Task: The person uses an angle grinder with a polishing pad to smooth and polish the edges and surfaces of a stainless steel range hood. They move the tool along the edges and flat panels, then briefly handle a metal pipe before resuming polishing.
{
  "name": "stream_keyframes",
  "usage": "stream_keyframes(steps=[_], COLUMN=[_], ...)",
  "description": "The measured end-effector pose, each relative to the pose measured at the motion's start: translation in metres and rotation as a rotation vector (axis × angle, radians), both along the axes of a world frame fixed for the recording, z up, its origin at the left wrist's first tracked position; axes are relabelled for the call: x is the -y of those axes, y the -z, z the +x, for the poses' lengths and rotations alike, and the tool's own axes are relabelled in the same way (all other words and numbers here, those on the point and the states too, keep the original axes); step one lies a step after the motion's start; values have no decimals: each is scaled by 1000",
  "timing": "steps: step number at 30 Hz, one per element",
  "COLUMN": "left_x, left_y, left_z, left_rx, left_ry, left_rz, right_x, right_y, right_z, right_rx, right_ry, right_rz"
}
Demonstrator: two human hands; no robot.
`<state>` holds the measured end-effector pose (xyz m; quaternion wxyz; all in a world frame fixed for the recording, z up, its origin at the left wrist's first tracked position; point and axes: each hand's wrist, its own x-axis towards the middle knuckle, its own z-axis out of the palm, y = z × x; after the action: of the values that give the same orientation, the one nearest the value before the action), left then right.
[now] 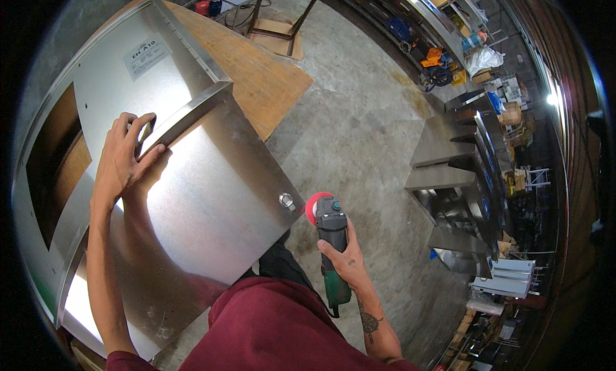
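Metal wkshp, judging by grinder [332, 222], concrete flr [359, 134] & sheet-metal units [439, 177].

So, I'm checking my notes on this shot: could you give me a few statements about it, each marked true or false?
1. The right hand holds a power tool. True.
2. The power tool's disc has a blue rim. False: the disc has a red rim.
3. The left hand touches the metal box. True.
4. The left hand covers the round latch. False: the round latch is uncovered, near the disc.
5. A wooden board shows beyond the metal box. True.
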<state>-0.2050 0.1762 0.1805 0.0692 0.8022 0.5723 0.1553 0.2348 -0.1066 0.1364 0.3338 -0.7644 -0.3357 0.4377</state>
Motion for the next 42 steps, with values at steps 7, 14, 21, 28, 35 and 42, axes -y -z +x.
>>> stream_keyframes(steps=[7,14,21,28,35,42], left_x=[2,4,-4,-12,-7,-5], left_y=[-4,-8,3,13,8,6], left_z=[-1,0,-3,-7,-2,0], left_rx=[-15,-1,3,-4,-5,-9], left_ry=[15,4,15,23,15,25], left_rz=[-29,-22,3,17,1,24], right_x=[-14,-15,0,8,-1,-2], right_y=[-19,-18,-4,-3,-24,-27], right_z=[-7,-8,-4,-4,-15,-19], right_rx=[-25,-8,-43,56,136,174], right_ry=[-40,-52,3,32,2,-26], right_rz=[-3,-2,9,-22,-59,-57])
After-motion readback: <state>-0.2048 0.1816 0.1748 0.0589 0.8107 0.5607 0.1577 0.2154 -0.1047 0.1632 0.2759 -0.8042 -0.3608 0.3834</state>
